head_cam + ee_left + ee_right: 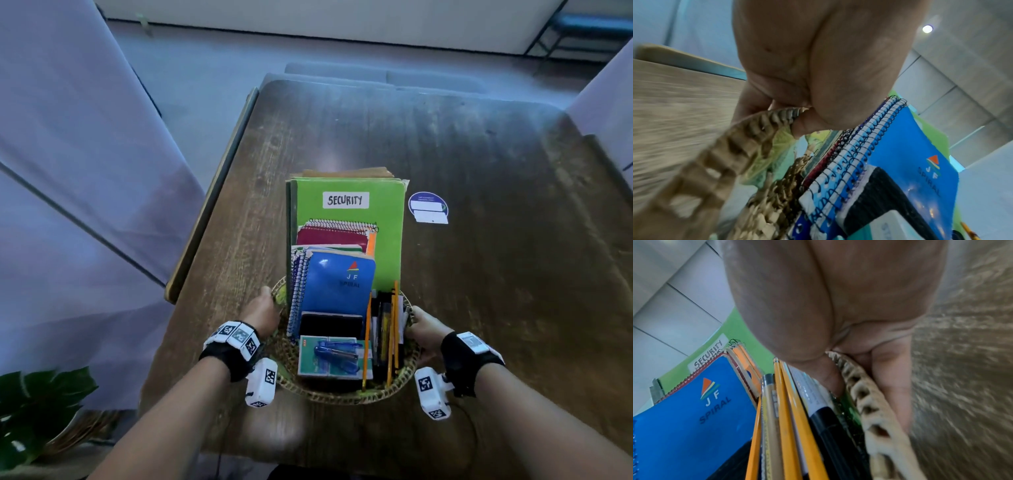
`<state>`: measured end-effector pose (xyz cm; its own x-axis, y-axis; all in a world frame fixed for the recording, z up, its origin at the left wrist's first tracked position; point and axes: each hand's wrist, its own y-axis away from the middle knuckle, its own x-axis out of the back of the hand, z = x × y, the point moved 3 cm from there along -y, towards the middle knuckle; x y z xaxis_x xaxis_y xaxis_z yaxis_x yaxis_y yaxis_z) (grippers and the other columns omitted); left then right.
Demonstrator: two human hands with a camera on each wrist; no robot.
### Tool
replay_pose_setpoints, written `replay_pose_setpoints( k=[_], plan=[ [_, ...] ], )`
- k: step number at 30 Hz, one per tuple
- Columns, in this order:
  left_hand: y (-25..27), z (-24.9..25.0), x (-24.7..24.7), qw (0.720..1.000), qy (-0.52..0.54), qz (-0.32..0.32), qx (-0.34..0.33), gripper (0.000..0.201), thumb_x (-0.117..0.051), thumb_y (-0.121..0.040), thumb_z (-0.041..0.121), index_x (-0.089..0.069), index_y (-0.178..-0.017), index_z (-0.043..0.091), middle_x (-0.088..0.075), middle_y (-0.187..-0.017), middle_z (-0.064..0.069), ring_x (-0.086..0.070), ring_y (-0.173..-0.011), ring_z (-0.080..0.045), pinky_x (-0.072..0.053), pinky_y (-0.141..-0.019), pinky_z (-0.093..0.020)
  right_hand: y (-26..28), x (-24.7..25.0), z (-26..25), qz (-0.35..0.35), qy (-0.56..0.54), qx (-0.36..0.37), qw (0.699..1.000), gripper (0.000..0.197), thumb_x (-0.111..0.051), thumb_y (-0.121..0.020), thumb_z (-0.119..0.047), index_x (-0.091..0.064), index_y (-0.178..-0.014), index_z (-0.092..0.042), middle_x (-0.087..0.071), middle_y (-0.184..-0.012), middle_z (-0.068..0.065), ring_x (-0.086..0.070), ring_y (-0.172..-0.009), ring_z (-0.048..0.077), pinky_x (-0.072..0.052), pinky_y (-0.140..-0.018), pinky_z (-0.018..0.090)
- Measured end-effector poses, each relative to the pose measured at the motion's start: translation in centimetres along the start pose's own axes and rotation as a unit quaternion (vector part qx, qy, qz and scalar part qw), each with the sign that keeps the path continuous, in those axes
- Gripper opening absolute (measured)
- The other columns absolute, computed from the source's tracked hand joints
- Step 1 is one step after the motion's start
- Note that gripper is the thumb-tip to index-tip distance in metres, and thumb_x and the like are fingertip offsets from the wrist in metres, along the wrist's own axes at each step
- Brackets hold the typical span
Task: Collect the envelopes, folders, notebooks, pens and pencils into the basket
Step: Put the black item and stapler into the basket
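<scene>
A round woven basket (325,394) sits near the table's front edge, packed full. A green folder (387,246) labelled SECURITY leans at its back with brown envelopes (349,172) behind it. Spiral notebooks, the front one blue (339,284), stand before the folder. Yellow pencils (395,329) and dark pens (380,329) fill the right side. My left hand (263,313) grips the basket's left rim (774,116), thumb inside. My right hand (423,330) grips the right rim (861,392), thumb inside against the pens (830,426), fingers outside.
A stapler box (330,356) and a black case (330,324) lie at the basket's front. A round blue sticker (428,207) is on the wooden table (496,274) to the right. Cloth-covered furniture (75,171) stands left, a potted plant (37,404) at lower left.
</scene>
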<state>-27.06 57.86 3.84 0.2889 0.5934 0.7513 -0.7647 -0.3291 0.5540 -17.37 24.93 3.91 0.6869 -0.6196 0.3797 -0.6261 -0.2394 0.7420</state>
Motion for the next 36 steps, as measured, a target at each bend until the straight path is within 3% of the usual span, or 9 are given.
replay_pose_setpoints(
  k=[5, 10, 18, 21, 25, 29, 32, 34, 36],
  plan=[
    [-2.1, 7.3, 2.7, 0.999, -0.003, 0.023, -0.035, 0.015, -0.045, -0.099, 0.014, -0.039, -0.109, 0.005, -0.064, -0.107, -0.022, -0.057, -0.083, -0.031, -0.041, -0.070, -0.036, 0.2, 7.6, -2.2, -0.015, -0.016, 0.032, 0.999, 0.012, -0.053, -0.098, -0.005, -0.062, -0.106, -0.004, -0.073, -0.094, 0.024, -0.073, -0.071, 0.033, -0.058, -0.046, 0.037],
    [-5.0, 15.9, 5.7, 0.998, 0.017, 0.035, -0.053, 0.021, -0.047, -0.101, 0.023, -0.039, -0.110, 0.007, -0.062, -0.114, -0.022, -0.057, -0.091, -0.032, -0.040, -0.074, -0.035, -1.2, 16.1, -3.5, -0.020, -0.026, 0.037, 0.999, 0.018, -0.053, -0.098, -0.012, -0.070, -0.100, -0.006, -0.072, -0.095, 0.028, -0.072, -0.084, 0.045, -0.060, -0.061, 0.046],
    [-10.8, 28.0, 8.4, 0.996, 0.016, 0.056, -0.065, 0.024, -0.047, -0.102, 0.023, -0.040, -0.117, 0.007, -0.060, -0.112, -0.015, -0.054, -0.089, -0.027, -0.041, -0.074, -0.035, -4.3, 28.0, -5.7, 0.008, -0.075, 0.064, 0.995, 0.018, -0.056, -0.098, -0.012, -0.071, -0.091, -0.003, -0.070, -0.082, 0.023, -0.068, -0.063, 0.032, -0.052, -0.045, 0.030],
    [-13.3, 31.2, 8.2, 0.997, 0.022, 0.051, -0.058, 0.020, -0.048, -0.100, 0.024, -0.037, -0.110, 0.010, -0.055, -0.104, -0.012, -0.053, -0.090, -0.028, -0.041, -0.075, -0.036, -6.6, 31.6, -5.8, 0.009, -0.078, 0.056, 0.995, 0.020, -0.059, -0.098, -0.020, -0.072, -0.092, -0.006, -0.073, -0.090, 0.024, -0.069, -0.076, 0.036, -0.054, -0.056, 0.035],
    [-16.7, 34.4, 7.4, 0.998, 0.017, 0.046, -0.050, 0.017, -0.047, -0.100, 0.022, -0.037, -0.108, 0.011, -0.054, -0.103, -0.011, -0.052, -0.090, -0.027, -0.040, -0.075, -0.035, -9.8, 34.8, -5.3, 0.006, -0.086, 0.038, 0.996, 0.020, -0.050, -0.101, -0.011, -0.068, -0.101, -0.002, -0.073, -0.089, 0.022, -0.072, -0.070, 0.032, -0.059, -0.053, 0.036],
    [-20.7, 36.6, 6.1, 0.998, 0.008, 0.047, -0.050, 0.015, -0.046, -0.099, 0.020, -0.040, -0.108, 0.010, -0.060, -0.110, -0.016, -0.053, -0.089, -0.028, -0.040, -0.074, -0.034, -13.7, 36.6, -4.4, -0.006, -0.074, 0.034, 0.997, 0.022, -0.049, -0.101, -0.012, -0.068, -0.104, -0.001, -0.071, -0.098, 0.029, -0.071, -0.087, 0.046, -0.057, -0.075, 0.061],
    [-23.3, 37.4, 5.1, 0.997, 0.004, 0.052, -0.049, 0.016, -0.046, -0.099, 0.019, -0.040, -0.109, 0.009, -0.061, -0.112, -0.018, -0.053, -0.089, -0.028, -0.041, -0.075, -0.034, -16.3, 37.4, -4.1, 0.004, -0.072, 0.032, 0.997, 0.025, -0.043, -0.103, -0.007, -0.066, -0.106, -0.001, -0.073, -0.086, 0.023, -0.073, -0.070, 0.034, -0.060, -0.055, 0.046],
    [-24.9, 38.0, 4.5, 0.998, 0.006, 0.047, -0.045, 0.014, -0.045, -0.099, 0.019, -0.039, -0.108, 0.010, -0.060, -0.108, -0.014, -0.053, -0.088, -0.027, -0.041, -0.075, -0.034, -18.4, 38.1, -3.7, -0.002, -0.069, 0.032, 0.997, 0.026, -0.041, -0.103, -0.007, -0.066, -0.106, -0.003, -0.073, -0.085, 0.021, -0.073, -0.068, 0.032, -0.060, -0.053, 0.047],
    [-26.2, 38.3, 4.2, 0.998, 0.008, 0.043, -0.040, 0.013, -0.045, -0.100, 0.020, -0.040, -0.108, 0.011, -0.059, -0.104, -0.012, -0.054, -0.088, -0.026, -0.041, -0.074, -0.035, -19.8, 38.5, -3.5, 0.000, -0.079, 0.024, 0.997, 0.025, -0.040, -0.103, -0.005, -0.064, -0.107, -0.001, -0.072, -0.080, 0.018, -0.073, -0.062, 0.027, -0.057, -0.044, 0.037]
  ],
)
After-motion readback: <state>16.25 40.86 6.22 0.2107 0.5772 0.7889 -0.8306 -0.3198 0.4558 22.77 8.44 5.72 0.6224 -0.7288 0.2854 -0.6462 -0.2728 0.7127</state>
